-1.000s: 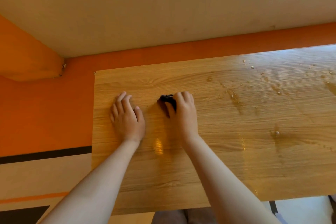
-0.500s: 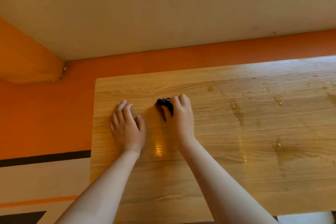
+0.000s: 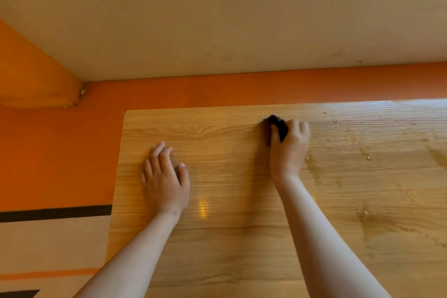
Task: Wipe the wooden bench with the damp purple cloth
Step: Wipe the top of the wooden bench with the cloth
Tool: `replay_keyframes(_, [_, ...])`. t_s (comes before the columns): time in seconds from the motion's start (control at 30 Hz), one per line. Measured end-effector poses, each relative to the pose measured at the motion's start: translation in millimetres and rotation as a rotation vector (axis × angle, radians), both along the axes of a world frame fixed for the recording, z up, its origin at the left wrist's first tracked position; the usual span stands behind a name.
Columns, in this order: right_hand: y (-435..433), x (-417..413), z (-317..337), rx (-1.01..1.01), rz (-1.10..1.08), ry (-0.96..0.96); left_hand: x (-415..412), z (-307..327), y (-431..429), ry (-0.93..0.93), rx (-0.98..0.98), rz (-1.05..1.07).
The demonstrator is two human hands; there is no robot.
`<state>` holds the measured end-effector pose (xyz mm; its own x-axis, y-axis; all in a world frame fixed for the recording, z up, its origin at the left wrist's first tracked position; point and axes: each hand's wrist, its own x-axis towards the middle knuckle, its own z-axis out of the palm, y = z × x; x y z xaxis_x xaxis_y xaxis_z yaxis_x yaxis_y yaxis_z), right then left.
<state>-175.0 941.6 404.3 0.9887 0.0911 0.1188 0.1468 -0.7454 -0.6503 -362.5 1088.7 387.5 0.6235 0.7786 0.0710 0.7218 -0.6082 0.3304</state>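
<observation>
- Filling most of the view: wooden bench (image 3: 242,237), butting against an orange wall (image 3: 217,89).
- Beading across the bench's right part: water droplets (image 3: 367,158).
- Lying flat, palm down, near the left end: left hand (image 3: 164,180), fingers (image 3: 157,152) spread, gripping nothing.
- Pressing down near the far edge: right hand (image 3: 289,147), fingers curled around the cloth.
- Showing dark, bunched, touching the bench: purple cloth (image 3: 279,126).

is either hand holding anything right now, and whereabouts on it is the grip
The right hand holds the bunched dark cloth, fingers wrapped over its bulk, pressing it on the bench. The left hand holds nothing, resting flat.
</observation>
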Motion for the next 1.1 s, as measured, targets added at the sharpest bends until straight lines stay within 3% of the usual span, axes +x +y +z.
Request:
replay_keyframes(0.13, [70.3, -24.0, -3.1, 0.043, 0.288, -0.013, 0.1, -1.3, 2.1, 0.018, -0.014, 0.001])
replay_keyframes(0.27, [90.3, -7.2, -5.4, 0.050, 0.367, -0.057, 0.6, -1.5, 1.8, 0.006, -0.015, -0.006])
replay_keyframes(0.53, [-14.6, 69.6, -7.8, 0.037, 0.064, -0.079, 0.0, 1.3, 0.2, -0.007, 0.011, -0.017])
replay_keyframes(0.67, [-61.6, 95.5, -2.3, -0.021, 0.036, -0.047, -0.1, 1.3, -1.1, 0.006, 0.004, -0.018])
replay_keyframes(0.93, [-76.8, 133.0, 7.5, -0.009, 0.417, 0.046, 10.0, 7.0, -45.0, -0.031, -0.047, 0.003])
replay_keyframes(1.1, [-68.8, 147.4, 7.4, 0.029, 0.655, 0.050, 35.7, 3.3, -156.1, -0.110, -0.158, -0.226])
